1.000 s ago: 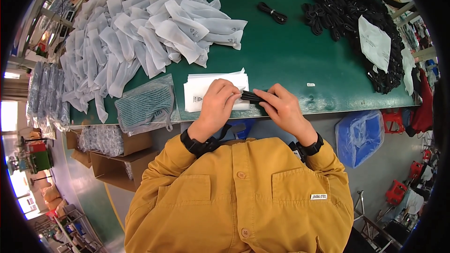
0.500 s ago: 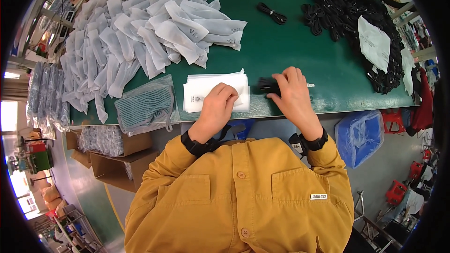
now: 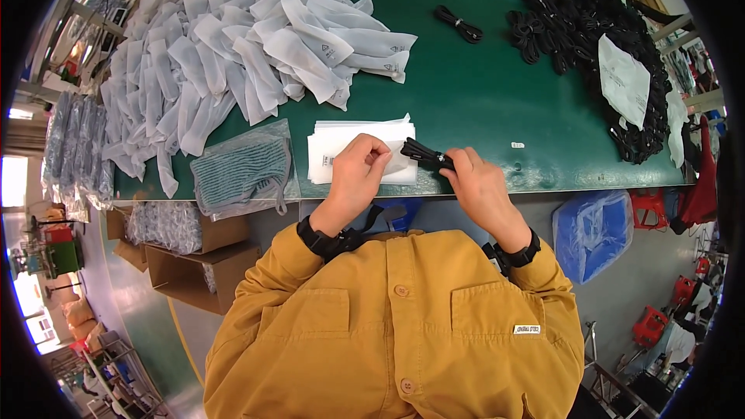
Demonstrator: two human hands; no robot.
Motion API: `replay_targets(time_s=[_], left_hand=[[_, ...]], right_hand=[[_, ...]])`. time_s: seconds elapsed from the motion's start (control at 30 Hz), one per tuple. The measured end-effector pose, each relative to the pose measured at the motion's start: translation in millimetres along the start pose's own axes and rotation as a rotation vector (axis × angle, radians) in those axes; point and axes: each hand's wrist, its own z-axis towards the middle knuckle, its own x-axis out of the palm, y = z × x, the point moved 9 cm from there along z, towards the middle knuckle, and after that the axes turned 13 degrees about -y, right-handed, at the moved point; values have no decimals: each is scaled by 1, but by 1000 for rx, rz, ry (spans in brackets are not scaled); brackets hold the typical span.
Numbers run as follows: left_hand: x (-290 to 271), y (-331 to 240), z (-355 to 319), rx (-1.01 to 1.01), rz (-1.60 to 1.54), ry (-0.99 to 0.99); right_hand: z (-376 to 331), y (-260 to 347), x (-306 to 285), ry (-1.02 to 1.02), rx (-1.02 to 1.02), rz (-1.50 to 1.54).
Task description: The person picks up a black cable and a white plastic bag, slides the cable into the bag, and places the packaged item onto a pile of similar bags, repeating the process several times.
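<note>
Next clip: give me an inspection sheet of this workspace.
Surface: green table, mostly covered.
Job's things: black cable bundle; stack of flat white bags.
Clutter: heap of filled white bags; grey-striped bagged pack.
Hands: left hand pinches top bag; right hand holds bundle.
Cables: black heap; one loose bundle.
Surroundings: cardboard boxes, blue bin, red stools.

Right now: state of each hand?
Left hand: pinching the top white bag of the stack.
Right hand: closed on a black cable bundle.
</note>
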Motion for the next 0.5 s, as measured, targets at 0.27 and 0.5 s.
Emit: replay_targets(time_s=[0.27,0.5], left_hand=[[6,-49,-3,413,17,68],[4,-73,16,515,56,23]], right_hand=[[3,6,10,144,-34,181],[33,16,-3,-92,-51,375]])
